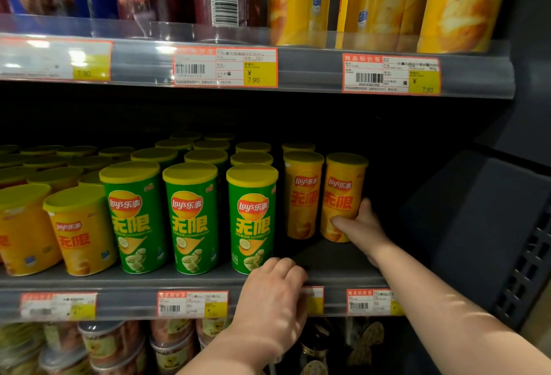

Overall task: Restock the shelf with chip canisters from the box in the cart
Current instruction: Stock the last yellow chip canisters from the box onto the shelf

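My right hand [359, 227] grips a short yellow chip canister [343, 192] standing upright on the middle shelf [343, 258], thumb on its front and fingers round its right side. A second yellow canister [302, 192] stands just left of it, with more behind. My left hand [275, 288] rests on the shelf's front lip with fingers curled over the edge, just below the rightmost green canister [252, 216]. Neither the box nor the cart is in view.
Three rows of green canisters [190, 213] fill the shelf's middle, and yellow ones [80, 228] stand at the left. Tall yellow canisters [381, 1] sit on the shelf above. Price tags [225, 67] line the shelf fronts. A dark plastic crate [489, 225] stands at the right.
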